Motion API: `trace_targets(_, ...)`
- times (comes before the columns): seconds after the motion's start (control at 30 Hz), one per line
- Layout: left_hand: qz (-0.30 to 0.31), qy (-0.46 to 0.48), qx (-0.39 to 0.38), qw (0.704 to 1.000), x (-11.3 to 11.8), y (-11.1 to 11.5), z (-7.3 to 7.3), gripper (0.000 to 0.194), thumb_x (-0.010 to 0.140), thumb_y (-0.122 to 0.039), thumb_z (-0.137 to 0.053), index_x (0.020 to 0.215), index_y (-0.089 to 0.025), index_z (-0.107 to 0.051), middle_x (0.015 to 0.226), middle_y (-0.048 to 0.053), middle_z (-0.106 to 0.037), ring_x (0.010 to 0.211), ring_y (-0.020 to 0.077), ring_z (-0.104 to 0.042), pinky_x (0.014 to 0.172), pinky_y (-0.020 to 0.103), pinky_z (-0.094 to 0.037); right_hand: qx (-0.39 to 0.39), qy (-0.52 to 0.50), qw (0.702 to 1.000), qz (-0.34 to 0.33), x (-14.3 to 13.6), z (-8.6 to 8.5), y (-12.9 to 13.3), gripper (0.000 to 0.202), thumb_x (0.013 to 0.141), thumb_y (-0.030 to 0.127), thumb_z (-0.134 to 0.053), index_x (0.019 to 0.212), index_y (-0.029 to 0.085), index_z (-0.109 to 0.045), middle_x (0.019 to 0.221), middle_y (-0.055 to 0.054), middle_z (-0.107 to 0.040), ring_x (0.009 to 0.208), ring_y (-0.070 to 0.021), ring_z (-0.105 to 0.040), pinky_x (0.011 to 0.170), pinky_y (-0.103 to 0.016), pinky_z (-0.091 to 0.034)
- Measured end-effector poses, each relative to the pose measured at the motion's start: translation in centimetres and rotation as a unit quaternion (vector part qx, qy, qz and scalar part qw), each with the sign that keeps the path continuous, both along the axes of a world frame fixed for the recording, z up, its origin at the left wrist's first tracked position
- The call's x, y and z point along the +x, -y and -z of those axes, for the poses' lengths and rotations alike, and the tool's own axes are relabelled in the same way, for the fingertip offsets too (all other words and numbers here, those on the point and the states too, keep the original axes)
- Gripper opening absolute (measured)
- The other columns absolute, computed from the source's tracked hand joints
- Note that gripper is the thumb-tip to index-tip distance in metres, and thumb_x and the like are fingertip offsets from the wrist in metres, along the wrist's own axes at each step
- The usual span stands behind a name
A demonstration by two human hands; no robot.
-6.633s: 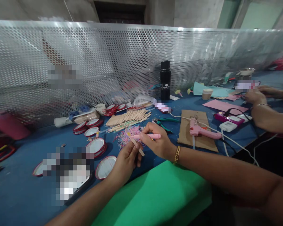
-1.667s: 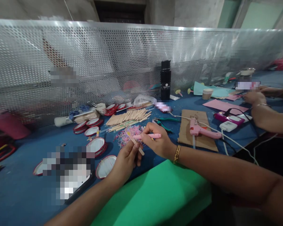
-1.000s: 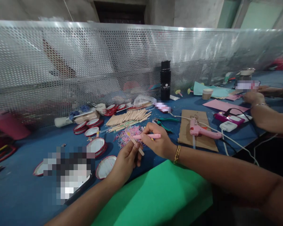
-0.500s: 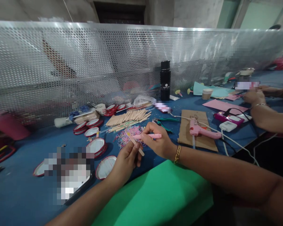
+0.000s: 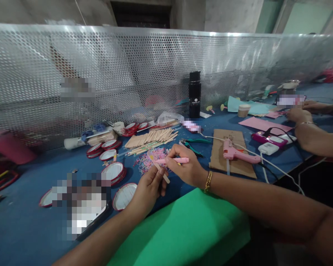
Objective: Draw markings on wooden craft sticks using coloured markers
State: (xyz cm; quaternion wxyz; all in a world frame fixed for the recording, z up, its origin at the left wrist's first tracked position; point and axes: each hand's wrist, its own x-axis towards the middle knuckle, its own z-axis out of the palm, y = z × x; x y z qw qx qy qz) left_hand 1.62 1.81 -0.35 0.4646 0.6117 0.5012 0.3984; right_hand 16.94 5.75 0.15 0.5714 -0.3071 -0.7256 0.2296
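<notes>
My left hand (image 5: 150, 186) pinches a flat wooden craft stick (image 5: 165, 177), tilted with its upper end to the left. In my right hand (image 5: 187, 170) is a pink marker (image 5: 181, 160), held like a pen. Its tip points left and meets the upper part of the stick, though whether it leaves a mark is too small to see. Behind the stick lies a pile of small coloured rubber bands (image 5: 144, 162). Farther back, many more craft sticks (image 5: 152, 137) are spread in a heap. Round red-rimmed lids (image 5: 124, 196) lie left of my hands.
A pink glue gun (image 5: 240, 154) rests on cardboard (image 5: 216, 147), its cord trailing right. Green-handled pliers (image 5: 195, 146) and a black bottle (image 5: 194, 96) stand beyond my right hand. Green sheeting (image 5: 183, 229) hangs at the front edge. Another person's hands (image 5: 296, 114) work at right.
The marker has shifted very slightly along the stick. Both hands keep nearly the same place and hold.
</notes>
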Motion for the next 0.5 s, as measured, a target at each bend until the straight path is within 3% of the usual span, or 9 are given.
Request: trace_targets(0.5,0.003,-0.003,0.002,1.0,-0.06,-0.07,0.04,0.032,0.089,-0.048,-0.049,0.074,-0.02,-0.049,0.056,-0.007,-0.051,0.041,0.0067,-0.044,0.04,0.019,-0.03,-0.004,-0.017,1.0,-0.002,-0.03,-0.07,0.05,0.015,0.081,0.019,-0.056,0.068,0.021,-0.049,0.064,0.003,-0.055,0.061,-0.0121,-0.05,0.059,-0.025,-0.041)
